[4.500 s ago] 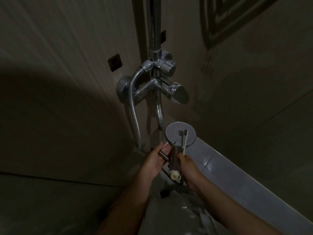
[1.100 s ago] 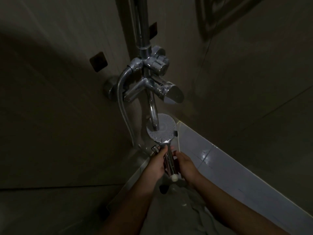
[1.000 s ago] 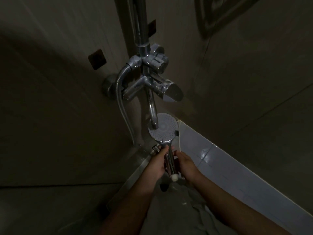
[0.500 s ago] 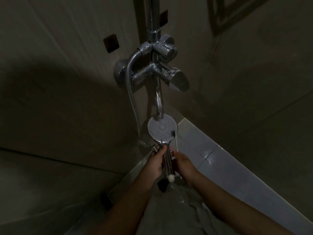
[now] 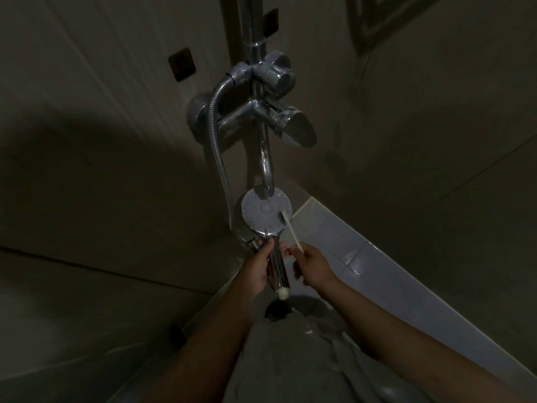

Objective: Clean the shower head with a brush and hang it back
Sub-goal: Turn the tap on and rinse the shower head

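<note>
The round shower head (image 5: 263, 213) faces me, its white nozzle plate up, just under the tap spout. My left hand (image 5: 260, 267) grips its chrome handle (image 5: 279, 269), which ends in a white plug. My right hand (image 5: 312, 266) holds a thin white brush (image 5: 291, 231), a toothbrush by its look. The brush's dark bristle end rests on the right edge of the nozzle plate.
A chrome mixer tap (image 5: 270, 117) with a lever and a long spout (image 5: 266, 164) is fixed to the wall above. A vertical riser pipe (image 5: 252, 21) runs up out of view. The flexible hose (image 5: 220, 158) hangs at left. A pale tiled ledge (image 5: 363, 257) runs to the right.
The brush has swung from upright beside the handle to leaning with its bristles on the plate's right edge. My right hand has moved slightly right, away from the handle.
</note>
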Demonstrator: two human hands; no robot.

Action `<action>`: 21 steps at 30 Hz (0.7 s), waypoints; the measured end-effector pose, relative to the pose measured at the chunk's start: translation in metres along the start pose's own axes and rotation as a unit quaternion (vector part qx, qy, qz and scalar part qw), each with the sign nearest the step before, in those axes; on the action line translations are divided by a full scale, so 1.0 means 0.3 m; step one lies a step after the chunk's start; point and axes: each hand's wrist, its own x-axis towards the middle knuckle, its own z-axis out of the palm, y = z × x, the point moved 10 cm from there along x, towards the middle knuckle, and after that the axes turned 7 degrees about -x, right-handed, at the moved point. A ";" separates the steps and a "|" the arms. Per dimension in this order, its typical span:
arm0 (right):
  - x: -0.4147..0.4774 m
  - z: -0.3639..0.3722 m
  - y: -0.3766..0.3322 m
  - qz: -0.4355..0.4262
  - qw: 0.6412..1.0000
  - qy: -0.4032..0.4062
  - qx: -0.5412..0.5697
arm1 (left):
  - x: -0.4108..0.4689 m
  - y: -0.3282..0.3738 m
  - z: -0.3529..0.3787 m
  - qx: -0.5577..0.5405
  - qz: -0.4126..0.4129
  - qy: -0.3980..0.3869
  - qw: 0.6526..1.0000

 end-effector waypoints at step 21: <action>0.180 -0.030 -0.204 -0.101 0.982 -0.021 -0.156 | -0.009 0.048 -0.072 0.024 0.049 0.076 0.996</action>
